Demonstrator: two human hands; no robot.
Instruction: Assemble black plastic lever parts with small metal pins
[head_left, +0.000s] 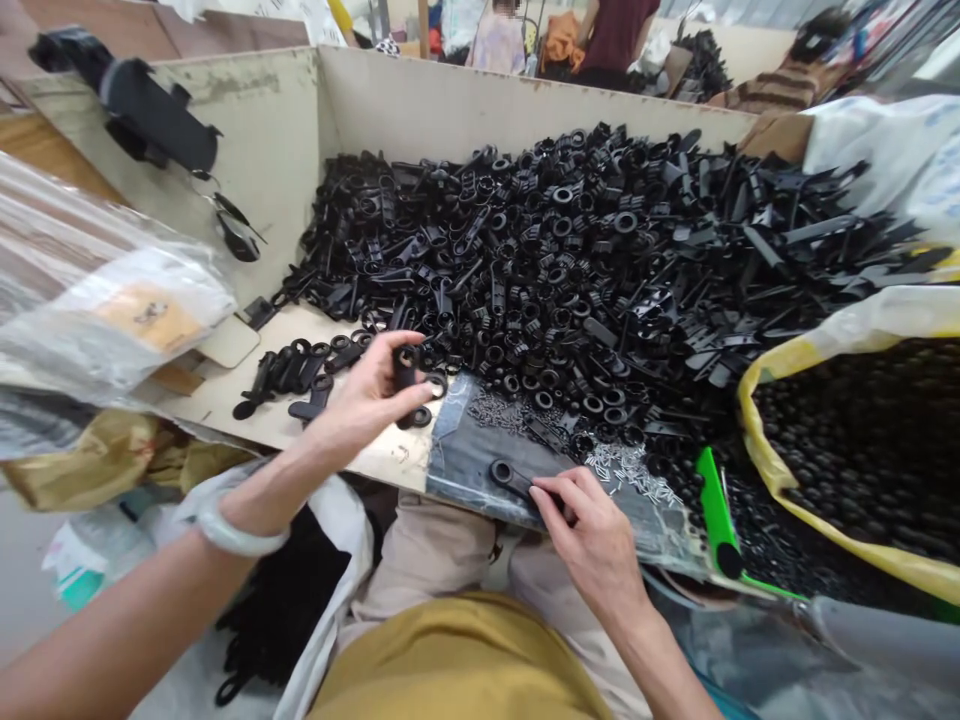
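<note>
My left hand (382,385), with a pale bangle (241,530) on its wrist, grips a small black part (406,366) between thumb and fingers, beside black rings at the pile's near edge. My right hand (585,520) pinches the end of a black ring-ended part (510,477) over the dark taped strip (469,465) at the bin's front edge. Small silver pins (630,468) lie just beyond my right hand. A row of black handle-shaped parts (289,368) lies to the left of my left hand.
A large pile of black parts (525,250) fills the pale bin (480,100). At right are a yellow-rimmed bag (772,465) of black pieces and a green tool (718,510). A white bag (352,515) with black parts hangs below left. People are in the background.
</note>
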